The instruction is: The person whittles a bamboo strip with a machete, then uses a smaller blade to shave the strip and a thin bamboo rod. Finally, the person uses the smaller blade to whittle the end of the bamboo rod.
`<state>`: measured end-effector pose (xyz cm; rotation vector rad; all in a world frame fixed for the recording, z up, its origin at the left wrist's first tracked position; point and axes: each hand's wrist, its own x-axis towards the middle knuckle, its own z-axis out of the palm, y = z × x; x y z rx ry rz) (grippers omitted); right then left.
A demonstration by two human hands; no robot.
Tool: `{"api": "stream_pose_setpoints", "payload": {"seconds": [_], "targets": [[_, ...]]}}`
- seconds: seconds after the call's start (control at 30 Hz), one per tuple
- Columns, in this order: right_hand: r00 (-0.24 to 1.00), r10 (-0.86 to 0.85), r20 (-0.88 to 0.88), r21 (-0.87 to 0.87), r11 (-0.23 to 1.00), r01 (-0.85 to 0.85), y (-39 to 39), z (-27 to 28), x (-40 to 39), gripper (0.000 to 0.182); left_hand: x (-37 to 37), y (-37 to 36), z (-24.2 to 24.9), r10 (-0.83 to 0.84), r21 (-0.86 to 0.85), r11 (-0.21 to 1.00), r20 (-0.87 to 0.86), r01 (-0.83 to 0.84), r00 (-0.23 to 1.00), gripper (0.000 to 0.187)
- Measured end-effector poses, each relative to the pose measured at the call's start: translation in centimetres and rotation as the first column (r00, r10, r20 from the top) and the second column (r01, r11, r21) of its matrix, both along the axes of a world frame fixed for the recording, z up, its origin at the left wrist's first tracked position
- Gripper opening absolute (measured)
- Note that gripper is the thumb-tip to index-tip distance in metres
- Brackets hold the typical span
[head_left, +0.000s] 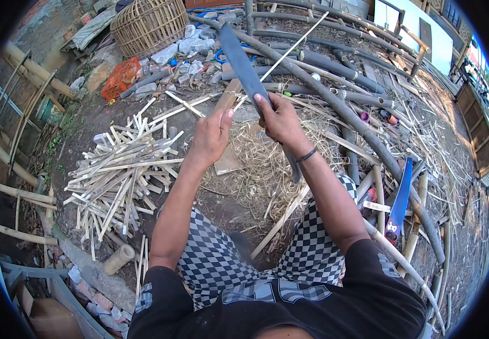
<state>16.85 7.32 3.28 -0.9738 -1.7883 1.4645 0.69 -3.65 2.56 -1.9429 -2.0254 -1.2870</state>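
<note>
My right hand (281, 121) is wrapped round a machete (240, 59), thumb along the blade's side. The broad grey blade points up and away to the left, and the dark curved handle end (295, 168) shows below the wrist. My left hand (212, 135) is closed on a bamboo piece (230, 95), which sticks out above the fingers just left of the blade. Behind the blade, a long thin bamboo strip (296, 46) runs up to the right; its lower end reaches the space between my hands. Curly bamboo shavings (261, 158) cover the ground below.
Split bamboo sticks (123, 164) lie heaped at left. A blue handsaw (401, 195) leans among bamboo poles (363, 130) at right. Farther off are an orange crate (121, 79), a woven bamboo cage (148, 25) and rubble (185, 48). A short bamboo tube (119, 259) lies at lower left.
</note>
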Motion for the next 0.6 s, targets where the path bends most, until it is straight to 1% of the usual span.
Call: {"api": "stream_pose_setpoints", "payload": {"seconds": [0.03, 0.07, 0.1, 0.13, 0.17, 0.23, 0.27, 0.3, 0.33, 0.37, 0.4, 0.43, 0.5, 0.53, 0.57, 0.6], "targets": [[1.0, 0.0, 0.007, 0.0, 1.0, 0.0, -0.1, -0.5, -0.2, 0.042, 0.3, 0.2, 0.1, 0.0, 0.0, 1.0, 0.007, 0.0, 1.0, 0.036], [0.999, 0.01, -0.031, 0.152, 0.988, -0.006, -0.5, -1.6, -0.6, 0.042, 0.5, 0.2, 0.2, -0.01, -0.022, 1.0, 0.029, 0.01, 1.0, 0.036], [0.997, 0.028, -0.071, 0.308, 0.951, -0.005, -1.1, -1.9, -1.0, 0.042, 0.5, 0.2, 0.5, -0.018, -0.037, 0.999, 0.046, 0.02, 0.999, 0.036], [0.999, 0.052, -0.002, 0.299, 0.953, -0.049, -1.2, -1.8, -1.1, 0.041, 0.4, 0.2, 0.4, -0.018, -0.032, 0.999, 0.046, 0.019, 0.999, 0.036], [0.999, 0.051, -0.007, 0.301, 0.953, -0.047, -0.9, -1.6, -1.0, 0.041, 0.0, 0.2, 0.1, -0.026, -0.031, 0.999, 0.049, 0.028, 0.998, 0.036], [0.996, 0.084, -0.013, 0.155, 0.985, -0.081, -0.5, -1.1, -0.9, 0.041, -0.4, 0.0, 0.2, -0.032, -0.039, 0.999, 0.047, 0.034, 0.998, 0.036], [0.998, 0.016, -0.059, 0.089, 0.996, -0.011, -0.4, -1.0, -1.1, 0.041, -0.3, 0.2, 0.2, -0.012, -0.052, 0.999, 0.048, 0.015, 0.999, 0.038], [0.999, 0.016, -0.051, 0.085, 0.996, -0.012, -0.8, -1.7, -1.3, 0.041, -0.1, 0.1, 0.1, 0.006, -0.071, 0.998, 0.052, -0.002, 0.999, 0.04], [0.999, 0.042, -0.026, 0.187, 0.982, -0.036, -1.5, -2.7, -1.6, 0.042, 0.1, 0.0, 0.0, 0.004, -0.072, 0.997, 0.056, 0.0, 0.998, 0.04], [0.998, 0.067, -0.001, 0.292, 0.954, -0.063, -1.7, -3.2, -1.9, 0.043, 0.1, 0.0, -0.1, -0.012, -0.051, 0.999, 0.107, 0.018, 0.994, 0.041], [0.991, 0.09, 0.099, 0.273, 0.955, -0.114, -1.6, -2.7, -1.9, 0.044, 0.0, 0.1, 0.0, -0.03, -0.029, 0.999, 0.154, 0.035, 0.988, 0.042], [0.992, 0.091, 0.092, 0.271, 0.956, -0.113, -1.7, -2.3, -1.8, 0.044, -0.1, 0.0, 0.2, -0.029, -0.033, 0.999, 0.148, 0.034, 0.989, 0.042], [0.988, 0.146, 0.039, 0.183, 0.971, -0.151, -1.9, -1.5, -1.3, 0.046, -0.1, 0.0, 0.3, -0.05, -0.005, 0.999, 0.115, 0.051, 0.992, 0.047], [0.986, 0.133, 0.097, 0.221, 0.964, -0.151, -1.6, -1.7, -1.2, 0.051, -0.1, 0.1, 0.2, -0.049, -0.003, 0.999, 0.118, 0.05, 0.992, 0.047], [0.986, 0.133, 0.099, 0.219, 0.964, -0.152, -1.6, -1.5, -1.1, 0.051, -0.1, 0.1, 0.0, -0.063, 0.001, 0.998, 0.128, 0.064, 0.99, 0.051], [0.984, 0.109, 0.138, 0.254, 0.957, -0.142, -1.7, -1.2, -1.0, 0.054, -0.3, 0.1, -0.2, -0.079, 0.003, 0.997, 0.135, 0.08, 0.988, 0.055]]}}
